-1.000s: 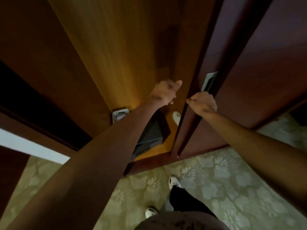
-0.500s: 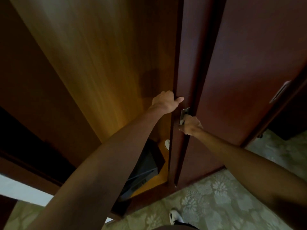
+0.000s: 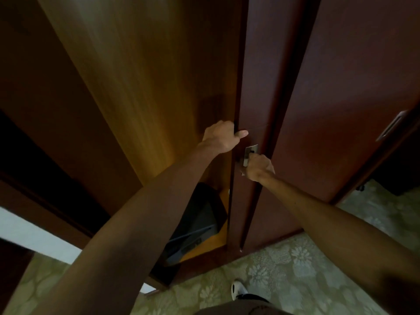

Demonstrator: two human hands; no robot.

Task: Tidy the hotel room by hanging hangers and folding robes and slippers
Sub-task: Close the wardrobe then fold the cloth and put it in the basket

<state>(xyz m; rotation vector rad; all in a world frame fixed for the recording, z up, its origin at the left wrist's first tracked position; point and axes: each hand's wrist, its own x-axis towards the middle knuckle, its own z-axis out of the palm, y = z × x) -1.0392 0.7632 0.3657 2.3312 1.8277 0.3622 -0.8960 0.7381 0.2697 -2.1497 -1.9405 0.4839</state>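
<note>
I face a dark wooden wardrobe with a sliding door (image 3: 252, 87). My left hand (image 3: 221, 137) grips the door's left edge, fingers curled behind it and thumb lying on the front. My right hand (image 3: 259, 167) curls its fingers into the recessed metal door handle (image 3: 251, 151). The wardrobe's lit interior wall (image 3: 147, 76) shows to the left of the door. No hangers, robes or slippers are in view.
A black safe (image 3: 200, 221) sits on the wardrobe floor. A second door panel (image 3: 352, 98) with its own metal handle (image 3: 391, 128) stands to the right. Patterned carpet (image 3: 295, 269) lies below, with my shoe (image 3: 237, 289) on it.
The view has tilted up and the hands have risen along the door. My right hand moved from the door's edge into the recessed handle. The open gap has narrowed.
</note>
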